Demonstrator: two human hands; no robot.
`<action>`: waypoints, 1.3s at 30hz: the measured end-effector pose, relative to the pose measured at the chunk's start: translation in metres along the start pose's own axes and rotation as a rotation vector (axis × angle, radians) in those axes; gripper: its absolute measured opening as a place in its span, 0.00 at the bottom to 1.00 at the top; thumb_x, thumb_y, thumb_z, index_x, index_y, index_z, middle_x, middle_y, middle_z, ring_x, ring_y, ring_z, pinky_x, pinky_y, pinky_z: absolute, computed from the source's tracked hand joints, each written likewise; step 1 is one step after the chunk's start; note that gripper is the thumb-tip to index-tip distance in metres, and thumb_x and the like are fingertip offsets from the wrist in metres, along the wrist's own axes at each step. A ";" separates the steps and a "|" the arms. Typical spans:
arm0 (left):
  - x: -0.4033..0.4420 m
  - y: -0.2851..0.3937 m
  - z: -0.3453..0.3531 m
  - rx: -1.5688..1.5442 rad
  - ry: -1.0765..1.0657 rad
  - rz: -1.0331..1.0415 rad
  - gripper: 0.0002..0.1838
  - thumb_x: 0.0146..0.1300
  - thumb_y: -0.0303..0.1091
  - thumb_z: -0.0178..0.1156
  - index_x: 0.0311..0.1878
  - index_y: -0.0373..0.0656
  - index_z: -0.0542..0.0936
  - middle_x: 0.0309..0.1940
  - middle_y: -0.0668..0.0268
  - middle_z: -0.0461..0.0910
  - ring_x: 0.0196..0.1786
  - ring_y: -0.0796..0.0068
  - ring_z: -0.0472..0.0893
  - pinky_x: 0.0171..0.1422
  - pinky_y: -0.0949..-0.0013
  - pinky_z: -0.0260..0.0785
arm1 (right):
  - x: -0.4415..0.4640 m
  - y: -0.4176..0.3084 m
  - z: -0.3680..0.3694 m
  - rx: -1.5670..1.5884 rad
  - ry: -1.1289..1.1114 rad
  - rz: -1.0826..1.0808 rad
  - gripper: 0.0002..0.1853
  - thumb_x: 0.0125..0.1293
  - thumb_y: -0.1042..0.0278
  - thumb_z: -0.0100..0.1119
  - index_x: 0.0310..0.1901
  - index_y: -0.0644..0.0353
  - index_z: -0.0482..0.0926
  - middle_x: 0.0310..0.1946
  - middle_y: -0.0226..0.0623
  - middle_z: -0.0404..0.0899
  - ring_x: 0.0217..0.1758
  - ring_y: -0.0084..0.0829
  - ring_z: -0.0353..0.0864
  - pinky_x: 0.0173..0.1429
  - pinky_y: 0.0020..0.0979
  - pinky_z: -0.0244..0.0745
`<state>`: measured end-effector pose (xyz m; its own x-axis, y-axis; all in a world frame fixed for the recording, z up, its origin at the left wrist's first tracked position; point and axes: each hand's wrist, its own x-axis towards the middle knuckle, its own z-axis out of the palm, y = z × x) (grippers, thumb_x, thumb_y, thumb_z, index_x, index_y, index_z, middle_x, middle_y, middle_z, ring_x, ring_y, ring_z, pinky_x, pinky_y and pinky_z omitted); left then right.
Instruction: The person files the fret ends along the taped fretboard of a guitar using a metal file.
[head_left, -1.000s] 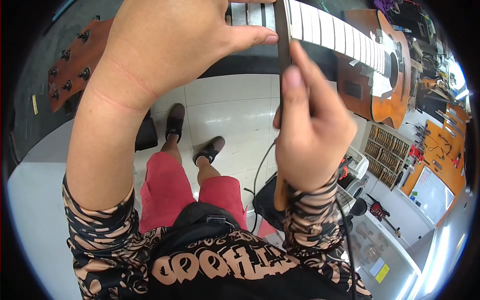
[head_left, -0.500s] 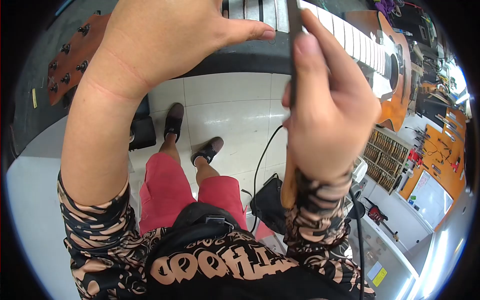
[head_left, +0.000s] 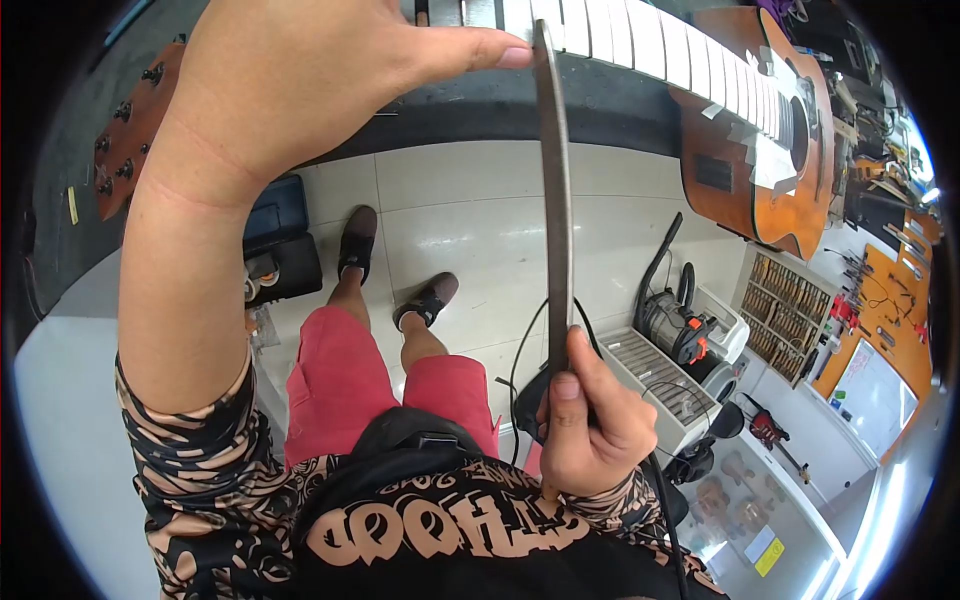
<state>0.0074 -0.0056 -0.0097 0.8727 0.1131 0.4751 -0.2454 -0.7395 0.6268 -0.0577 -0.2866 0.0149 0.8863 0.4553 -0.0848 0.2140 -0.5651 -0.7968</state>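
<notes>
My right hand [head_left: 600, 425] is closed around the lower end of a long, flat metal file [head_left: 557, 190], held close to my body. The file points away from me, and its far tip overlaps the edge of a guitar neck [head_left: 640, 40] whose fretboard looks white between the dark fret lines. My left hand [head_left: 330, 60] reaches over the neck from the left. Its thumb is stretched out, with the tip at the end of the file; the other fingers are cut off by the top of the view. The orange-brown guitar body [head_left: 760, 180] has pale tape around the soundhole.
A brown headstock [head_left: 140, 125] with black tuners lies left on the dark workbench [head_left: 430, 110]. Below are an open black case [head_left: 285, 265] and a vacuum cleaner [head_left: 675, 320]. A tool rack [head_left: 785, 310] and a tool board [head_left: 880, 300] stand right.
My right hand has pulled back from the neck toward my body, drawing the file with it. My left hand has shifted slightly left, its thumb still stretched out.
</notes>
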 end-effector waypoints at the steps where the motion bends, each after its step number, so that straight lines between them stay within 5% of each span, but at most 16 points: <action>1: -0.001 -0.001 0.003 0.016 0.024 0.029 0.23 0.49 0.39 0.78 0.44 0.31 0.86 0.35 0.52 0.87 0.36 0.63 0.87 0.43 0.68 0.78 | 0.001 -0.001 0.000 0.001 -0.018 0.010 0.19 0.61 0.85 0.64 0.55 0.69 0.82 0.27 0.50 0.85 0.21 0.23 0.82 0.29 0.19 0.73; 6: 0.002 0.008 0.000 0.019 0.001 -0.029 0.24 0.48 0.38 0.79 0.44 0.31 0.86 0.36 0.53 0.87 0.35 0.65 0.87 0.42 0.69 0.78 | 0.001 0.003 0.003 0.013 -0.017 -0.009 0.19 0.61 0.85 0.64 0.55 0.69 0.82 0.26 0.49 0.85 0.21 0.23 0.82 0.29 0.20 0.73; 8: 0.003 0.006 0.000 0.010 -0.015 -0.048 0.24 0.47 0.37 0.79 0.44 0.31 0.86 0.36 0.53 0.87 0.35 0.65 0.87 0.41 0.70 0.78 | 0.008 0.002 0.006 -0.049 -0.026 -0.076 0.17 0.69 0.81 0.57 0.59 0.69 0.80 0.21 0.34 0.81 0.20 0.17 0.77 0.26 0.19 0.70; 12: 0.004 0.004 0.000 0.004 -0.008 -0.031 0.23 0.47 0.36 0.79 0.45 0.32 0.87 0.36 0.54 0.87 0.35 0.65 0.87 0.39 0.71 0.78 | 0.062 -0.014 0.029 0.026 0.090 -0.037 0.18 0.63 0.82 0.64 0.55 0.63 0.84 0.29 0.48 0.86 0.22 0.27 0.83 0.31 0.20 0.75; 16: 0.006 0.002 -0.001 0.038 -0.016 -0.053 0.23 0.46 0.35 0.79 0.45 0.33 0.87 0.36 0.54 0.87 0.35 0.64 0.87 0.39 0.71 0.78 | 0.134 -0.021 0.046 0.035 0.149 -0.170 0.16 0.71 0.71 0.62 0.58 0.64 0.82 0.20 0.24 0.76 0.21 0.12 0.70 0.25 0.18 0.64; 20: 0.005 -0.010 0.001 -0.073 -0.054 -0.073 0.23 0.45 0.34 0.79 0.45 0.32 0.87 0.36 0.54 0.87 0.35 0.63 0.87 0.39 0.70 0.78 | 0.139 -0.023 0.046 0.120 0.112 -0.113 0.16 0.72 0.70 0.61 0.58 0.64 0.82 0.20 0.22 0.75 0.20 0.11 0.69 0.25 0.18 0.63; 22: 0.004 -0.010 0.000 -0.098 -0.050 -0.081 0.23 0.45 0.34 0.79 0.45 0.32 0.86 0.35 0.54 0.87 0.35 0.63 0.87 0.40 0.70 0.78 | 0.110 -0.017 0.041 0.078 0.113 -0.075 0.17 0.66 0.78 0.62 0.56 0.64 0.83 0.27 0.42 0.83 0.25 0.27 0.82 0.31 0.22 0.73; 23: 0.001 -0.009 -0.001 0.008 -0.110 -0.101 0.23 0.51 0.37 0.76 0.50 0.40 0.86 0.43 0.57 0.86 0.44 0.64 0.85 0.48 0.68 0.76 | 0.094 -0.014 0.037 0.054 0.101 -0.054 0.18 0.63 0.81 0.63 0.56 0.64 0.83 0.28 0.48 0.85 0.25 0.30 0.86 0.32 0.24 0.77; 24: -0.002 -0.007 -0.003 0.114 -0.171 -0.121 0.23 0.56 0.41 0.73 0.56 0.48 0.85 0.50 0.61 0.85 0.52 0.64 0.84 0.57 0.66 0.73 | 0.072 -0.012 0.031 0.025 0.066 -0.022 0.19 0.62 0.83 0.63 0.56 0.65 0.83 0.25 0.46 0.84 0.23 0.27 0.84 0.31 0.22 0.75; 25: 0.002 -0.002 0.001 0.117 -0.081 -0.095 0.23 0.47 0.37 0.79 0.49 0.44 0.88 0.42 0.62 0.88 0.43 0.68 0.86 0.47 0.71 0.76 | 0.051 -0.002 0.027 -0.004 0.050 -0.060 0.21 0.60 0.85 0.64 0.56 0.67 0.82 0.24 0.44 0.83 0.21 0.25 0.81 0.30 0.21 0.74; 28: 0.001 -0.002 0.000 0.120 -0.122 -0.132 0.24 0.48 0.38 0.78 0.51 0.45 0.87 0.45 0.62 0.87 0.44 0.68 0.86 0.48 0.70 0.76 | 0.006 0.009 0.020 0.071 0.038 -0.036 0.24 0.56 0.89 0.65 0.56 0.70 0.82 0.21 0.41 0.81 0.17 0.22 0.76 0.27 0.21 0.72; 33: 0.002 -0.005 0.000 0.100 -0.105 -0.083 0.23 0.48 0.35 0.78 0.51 0.45 0.87 0.45 0.62 0.87 0.45 0.68 0.86 0.50 0.70 0.77 | 0.090 -0.028 0.029 -0.073 0.043 -0.037 0.19 0.62 0.82 0.65 0.56 0.64 0.83 0.35 0.50 0.87 0.28 0.30 0.88 0.32 0.23 0.78; 36: 0.003 -0.005 0.001 0.077 -0.103 -0.087 0.23 0.47 0.34 0.78 0.50 0.43 0.87 0.45 0.62 0.87 0.45 0.68 0.86 0.50 0.70 0.77 | 0.135 -0.028 0.048 -0.037 0.159 -0.131 0.16 0.71 0.74 0.60 0.60 0.60 0.82 0.22 0.25 0.78 0.23 0.10 0.72 0.28 0.17 0.66; 37: 0.003 -0.005 0.002 0.072 -0.094 -0.083 0.24 0.47 0.34 0.78 0.50 0.43 0.87 0.44 0.62 0.87 0.45 0.68 0.86 0.50 0.70 0.77 | 0.136 -0.029 0.047 -0.051 0.146 -0.131 0.16 0.72 0.73 0.60 0.60 0.60 0.81 0.23 0.25 0.78 0.23 0.09 0.71 0.27 0.17 0.66; 39: 0.003 -0.004 0.002 0.057 -0.086 -0.085 0.24 0.46 0.33 0.78 0.50 0.42 0.87 0.44 0.62 0.87 0.44 0.68 0.86 0.49 0.71 0.77 | 0.112 -0.029 0.039 -0.053 0.095 -0.067 0.18 0.66 0.79 0.62 0.58 0.62 0.82 0.31 0.39 0.84 0.26 0.23 0.82 0.31 0.21 0.74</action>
<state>0.0120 -0.0032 -0.0123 0.9228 0.1216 0.3656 -0.1467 -0.7667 0.6251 0.0194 -0.1923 0.0051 0.9038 0.4270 0.0267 0.2931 -0.5725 -0.7657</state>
